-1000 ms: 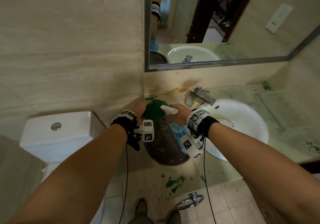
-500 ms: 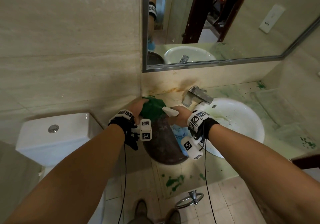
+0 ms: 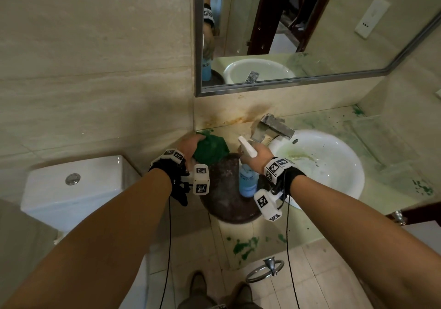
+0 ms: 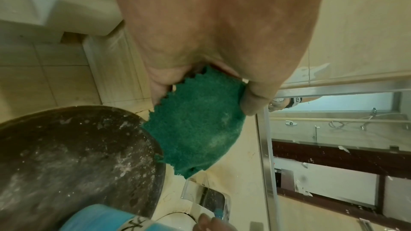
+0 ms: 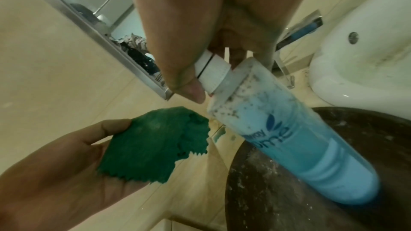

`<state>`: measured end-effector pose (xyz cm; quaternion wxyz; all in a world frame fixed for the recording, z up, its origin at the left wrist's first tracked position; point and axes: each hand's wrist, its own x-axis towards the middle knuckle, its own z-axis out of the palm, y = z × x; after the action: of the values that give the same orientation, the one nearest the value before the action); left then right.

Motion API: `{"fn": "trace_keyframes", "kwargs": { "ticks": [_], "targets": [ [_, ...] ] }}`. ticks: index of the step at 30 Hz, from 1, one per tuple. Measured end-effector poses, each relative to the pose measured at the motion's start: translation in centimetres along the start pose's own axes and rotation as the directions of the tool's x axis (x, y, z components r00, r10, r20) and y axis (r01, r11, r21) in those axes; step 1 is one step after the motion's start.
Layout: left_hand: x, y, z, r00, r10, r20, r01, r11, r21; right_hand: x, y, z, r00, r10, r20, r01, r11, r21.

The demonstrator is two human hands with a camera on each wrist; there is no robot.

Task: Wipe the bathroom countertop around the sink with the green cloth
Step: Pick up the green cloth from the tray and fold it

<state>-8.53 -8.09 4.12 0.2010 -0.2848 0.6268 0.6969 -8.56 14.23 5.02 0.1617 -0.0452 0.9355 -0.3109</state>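
My left hand (image 3: 191,145) grips the bunched green cloth (image 3: 211,150) (image 4: 195,129) (image 5: 153,145) above the back left corner of the pale countertop (image 3: 338,127), just past a dark round dish (image 3: 229,189). My right hand (image 3: 259,153) holds a blue spray bottle (image 3: 248,180) (image 5: 289,143) by its white trigger head (image 3: 247,147), nozzle aimed toward the cloth. The bottle hangs tilted over the dish, left of the white sink basin (image 3: 319,163). Green stains mark the countertop at the right.
A metal tap (image 3: 272,127) stands behind the basin under the mirror (image 3: 298,29). A white toilet cistern (image 3: 74,184) sits at the left. A chrome towel ring (image 3: 265,270) hangs below the counter's front edge, which carries green smears (image 3: 245,246).
Both hands have shifted slightly apart. The right hand with the bottle has moved a little right of the cloth, leaving a gap between nozzle and cloth.
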Motion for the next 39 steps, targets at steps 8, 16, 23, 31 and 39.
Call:
{"fn": "trace_keyframes", "kwargs": {
  "ticks": [8, 16, 23, 31, 39],
  "targets": [
    [0.4, -0.2, -0.3, 0.999, -0.039, 0.007, 0.038, 0.998, 0.058, 1.0, 0.9, 0.6, 0.978, 0.119, -0.172, -0.103, 0.99, 0.1],
    [1.3, -0.3, 0.6, 0.998, -0.051, 0.048, 0.045, 0.992, 0.119, 0.4, 1.9, 0.1, 0.958, 0.172, -0.232, -0.141, 0.979, 0.145],
    [-1.4, 0.8, 2.2, 0.998, -0.026, 0.063, 0.015, 0.986, 0.167, -1.4, 2.4, -0.8, 0.972, 0.189, -0.142, -0.177, 0.98, 0.089],
    [-7.6, 4.8, 2.6, 0.982, 0.166, 0.092, -0.181, 0.964, 0.195, -3.7, -0.9, -5.2, 0.948, -0.049, -0.314, 0.101, 0.983, 0.152],
    [-15.0, 5.6, 5.8, 0.96, 0.242, 0.144, -0.239, 0.97, -0.037, -9.1, -4.3, -7.9, 0.999, -0.019, -0.051, 0.049, 0.713, 0.699]
  ]
}}
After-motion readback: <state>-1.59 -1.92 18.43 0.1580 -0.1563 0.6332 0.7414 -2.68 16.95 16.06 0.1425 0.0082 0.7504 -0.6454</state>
